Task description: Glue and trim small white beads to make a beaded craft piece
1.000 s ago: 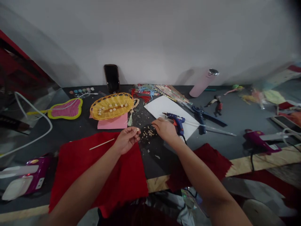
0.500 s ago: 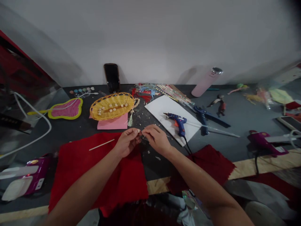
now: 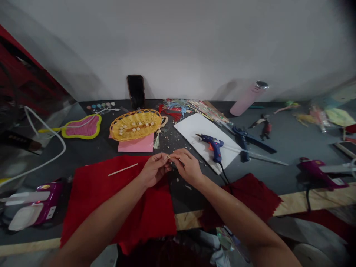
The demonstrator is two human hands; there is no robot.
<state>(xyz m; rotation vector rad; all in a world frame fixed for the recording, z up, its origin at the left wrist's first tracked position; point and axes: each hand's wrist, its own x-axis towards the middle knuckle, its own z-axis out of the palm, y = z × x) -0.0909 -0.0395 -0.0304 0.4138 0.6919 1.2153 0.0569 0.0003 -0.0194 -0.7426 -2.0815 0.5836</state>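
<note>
A black rectangular phone (image 3: 136, 91) is propped against the pale grey wall (image 3: 183, 48). A pink cylindrical bottle (image 3: 246, 99) is placed farther right. A pink, yellow-rimmed, paddle-shaped object (image 3: 83, 127) is crossed by a thin white cable (image 3: 116, 109).

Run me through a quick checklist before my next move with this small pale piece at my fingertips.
1. Small pale piece pinched in the left hand: ok.
2. Right hand gripping it too: cannot tell; its fingertips are right there.
3. Blue glue gun with orange trigger lying on the flat white panel, apart from both hands: ok.
4. Glue gun hot: cannot tell.
5. Dark grey tabletop free of loose bits: not ok; crumbs lie scattered between the yellow woven oval basket and the panel.
</note>
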